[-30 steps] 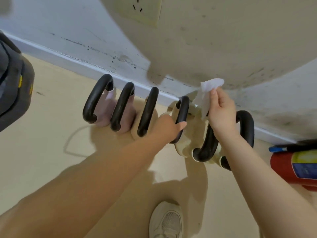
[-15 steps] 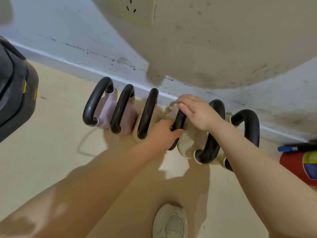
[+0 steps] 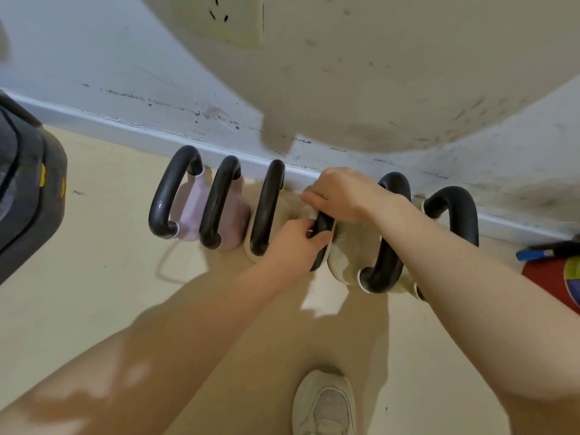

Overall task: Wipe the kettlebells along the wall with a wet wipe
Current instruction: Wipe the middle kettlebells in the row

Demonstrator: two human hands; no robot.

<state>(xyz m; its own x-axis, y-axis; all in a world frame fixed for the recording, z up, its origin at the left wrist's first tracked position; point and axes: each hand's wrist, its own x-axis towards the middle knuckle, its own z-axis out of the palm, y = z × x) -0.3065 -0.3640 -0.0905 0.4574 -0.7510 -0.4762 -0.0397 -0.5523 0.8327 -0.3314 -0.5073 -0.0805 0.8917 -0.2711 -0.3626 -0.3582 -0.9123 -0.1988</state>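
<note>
Several kettlebells with black handles stand in a row against the wall: two pink ones (image 3: 191,208) at the left, beige ones (image 3: 345,255) to their right. My left hand (image 3: 295,243) is closed around the lower part of the fourth kettlebell's handle (image 3: 323,226). Pressed over the top of that same handle is my right hand (image 3: 342,196), fingers curled. The wet wipe is almost wholly hidden under it; a pale edge shows at the fingertips (image 3: 309,188).
A red fire extinguisher (image 3: 549,277) lies on the floor at the right. A dark grey object (image 3: 28,196) sits at the left edge. My white shoe (image 3: 326,406) stands below the row. The scuffed wall and baseboard (image 3: 125,127) run behind the kettlebells.
My right hand came down from beside the wall, where it held the wipe up, onto the top of the fourth kettlebell's handle. My left hand kept its grip there.
</note>
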